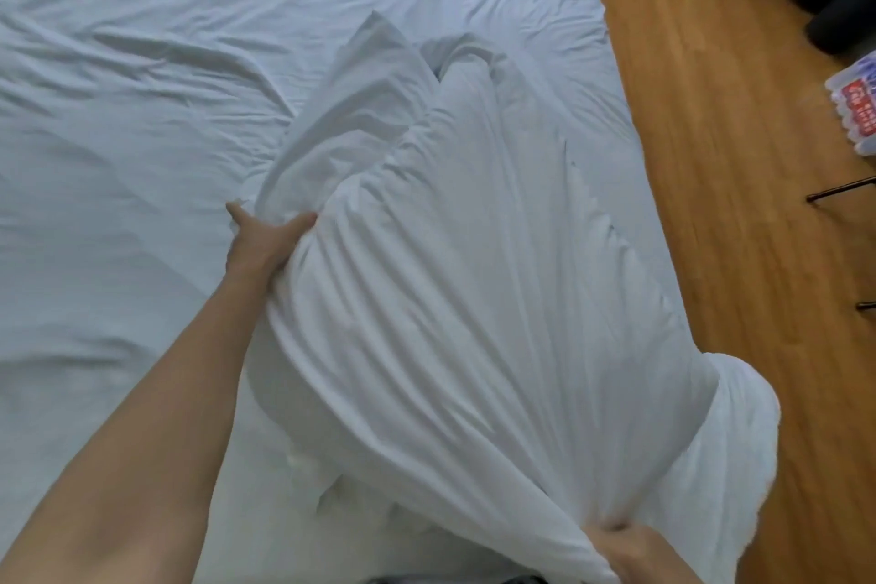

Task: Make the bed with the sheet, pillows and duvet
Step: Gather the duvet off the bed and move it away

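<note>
With the left hand gripping the far side of the pillow and the right hand pinching its bunched cover nearest the body, above the sheet, a 1-sided tug could slip the cover loose.

Right hand half buried in the pillowcase, cut by the bottom edge; floor clutter too blurred to read.

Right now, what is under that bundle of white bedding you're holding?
The white sheet on the bed lies beneath the bundle, held by the left hand and right hand. Whatever lies directly under it is covered.
</note>
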Demonstrator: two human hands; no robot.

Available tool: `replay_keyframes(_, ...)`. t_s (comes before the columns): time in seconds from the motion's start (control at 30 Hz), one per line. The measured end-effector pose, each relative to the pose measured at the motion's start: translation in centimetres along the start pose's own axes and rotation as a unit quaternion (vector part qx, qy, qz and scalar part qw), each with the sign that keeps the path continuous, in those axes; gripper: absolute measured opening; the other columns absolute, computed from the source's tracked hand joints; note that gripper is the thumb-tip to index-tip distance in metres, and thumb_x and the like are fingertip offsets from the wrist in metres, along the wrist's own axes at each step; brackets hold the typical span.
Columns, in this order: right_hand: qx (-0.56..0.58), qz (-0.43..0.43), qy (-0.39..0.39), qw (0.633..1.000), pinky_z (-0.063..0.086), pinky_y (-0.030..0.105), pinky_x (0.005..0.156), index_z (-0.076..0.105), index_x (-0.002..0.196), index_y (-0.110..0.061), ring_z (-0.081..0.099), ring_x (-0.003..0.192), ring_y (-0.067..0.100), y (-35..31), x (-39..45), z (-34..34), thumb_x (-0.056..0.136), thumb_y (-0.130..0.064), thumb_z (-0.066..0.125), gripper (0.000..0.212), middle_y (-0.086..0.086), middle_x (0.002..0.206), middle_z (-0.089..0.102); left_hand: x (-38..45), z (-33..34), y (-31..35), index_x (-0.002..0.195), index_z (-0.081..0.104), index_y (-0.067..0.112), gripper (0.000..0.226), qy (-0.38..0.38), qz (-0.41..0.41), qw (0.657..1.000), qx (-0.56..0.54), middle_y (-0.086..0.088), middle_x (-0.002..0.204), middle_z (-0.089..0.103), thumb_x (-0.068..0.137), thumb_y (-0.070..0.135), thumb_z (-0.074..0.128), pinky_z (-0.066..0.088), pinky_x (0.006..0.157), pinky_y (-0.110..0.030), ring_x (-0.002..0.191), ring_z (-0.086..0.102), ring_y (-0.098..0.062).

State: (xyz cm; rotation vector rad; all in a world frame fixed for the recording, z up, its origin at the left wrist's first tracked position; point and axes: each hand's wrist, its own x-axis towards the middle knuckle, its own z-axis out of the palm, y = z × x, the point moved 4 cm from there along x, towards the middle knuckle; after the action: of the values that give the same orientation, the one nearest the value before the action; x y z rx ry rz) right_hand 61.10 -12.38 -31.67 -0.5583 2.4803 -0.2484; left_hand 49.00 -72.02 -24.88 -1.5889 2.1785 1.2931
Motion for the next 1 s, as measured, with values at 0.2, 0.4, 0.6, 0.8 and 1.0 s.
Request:
replay_keyframes(0.2, 0.135, -0.086, 0.078, 0.984, 0.046, 0.012, 0.057, 0.054, 0.087, -0.039, 0.057, 0.068, -0.004, -12.3, 1.1, -14.3, 0.085, -0.062, 0.055, 0.023, -0.018, 0.079, 0.058, -8.2, 5.1, 5.4, 0.126, 0.057, 0.007, 0.045, -0.090, 0.199, 0.972, 0.092, -0.021, 0.124, 0.062, 0.091, 0.035, 0.059, 0.041, 0.081, -0.037, 0.112, 0.058, -0.039)
replay_keyframes(0.4, 0.157, -0.100, 0.296, 0.937, 0.041, 0.017, 0.083, 0.051, 0.112, -0.016, 0.054, 0.097, 0.013, -17.3, 6.0, -24.8, 0.093, -0.057, 0.044, 0.046, -0.003, 0.107, 0.056, -19.6, 5.8, 6.1, 0.108, 0.065, 0.020, 0.050, -0.095, 0.330, 0.935, 0.090, -0.014, 0.098, 0.071, 0.074, 0.052, 0.047, 0.036, 0.066, -0.032, 0.094, 0.063, -0.036)
replay_keyframes(0.6, 0.057, -0.097, 0.253, 0.961, 0.028, 0.043, 0.111, 0.024, 0.149, -0.020, 0.026, 0.141, 0.033, -23.9, 12.3, -32.6, 0.077, -0.068, 0.057, 0.093, 0.018, 0.152, 0.027, -31.3, 8.5, 5.2, 0.118, 0.061, 0.020, 0.049, -0.135, 0.398, 0.902, 0.095, -0.008, 0.092, 0.071, 0.079, 0.045, 0.041, 0.047, 0.067, -0.037, 0.084, 0.064, -0.033)
replay_keyframes(0.8, -0.114, 0.035, 0.057, 0.991, 0.022, 0.050, 0.111, -0.013, 0.152, -0.022, 0.021, 0.138, 0.042, -20.9, 14.8, -30.1, 0.077, -0.054, 0.068, 0.114, 0.028, 0.151, 0.014, -43.3, 15.2, 4.2, 0.129, 0.045, 0.011, 0.041, -0.242, 0.472, 0.841, 0.109, -0.014, 0.099, 0.062, 0.093, 0.029, 0.050, 0.045, 0.067, -0.039, 0.082, 0.059, -0.036)
replay_keyframes(1.0, -0.085, 0.117, 0.003, 0.989, 0.042, 0.037, 0.076, 0.001, 0.152, -0.020, 0.057, 0.107, 0.038, -7.2, 7.8, -26.7, 0.084, -0.041, 0.063, 0.095, 0.020, 0.118, 0.059, -50.6, 21.0, -0.7, 0.145, 0.023, 0.010, 0.066, -0.383, 0.507, 0.732, 0.244, -0.027, 0.117, 0.050, 0.089, 0.014, 0.056, 0.041, 0.073, -0.045, 0.094, 0.052, -0.043)
